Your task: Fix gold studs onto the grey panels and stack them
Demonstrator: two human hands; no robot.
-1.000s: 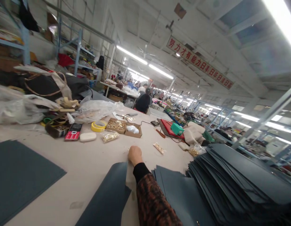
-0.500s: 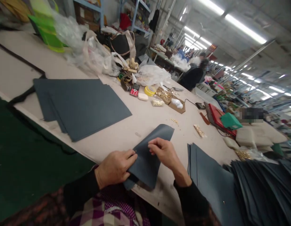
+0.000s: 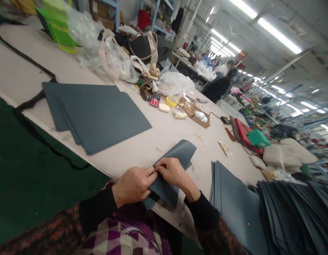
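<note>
My left hand [image 3: 136,186] is closed on the edge of a folded dark blue-grey leather-like sheet [image 3: 183,150] at the table's front edge. Its thumb and fingertips pinch the fold. Over the same spot, my right hand [image 3: 173,173] is closed in a pinch, its fingertips touching the sheet beside my left fingers. Whatever is between them is too small and hidden to make out. Beyond the sheet lie a few loose small gold metal pieces [image 3: 197,136]. A clear packet of gold pieces [image 3: 223,147] rests farther right.
Flat dark sheets [image 3: 100,117] lie at left, and more stacked sheets [image 3: 232,198] stand at right. Farther back are a yellow tape roll [image 3: 171,101], a red-keyed phone [image 3: 155,100], a cardboard tray [image 3: 202,122] and plastic bags [image 3: 177,83]. A person [image 3: 218,86] is in the background.
My right hand has moved left and down to the sheet's fold, meeting my left fingertips. My left hand keeps its hold on the sheet. The view has shifted slightly.
</note>
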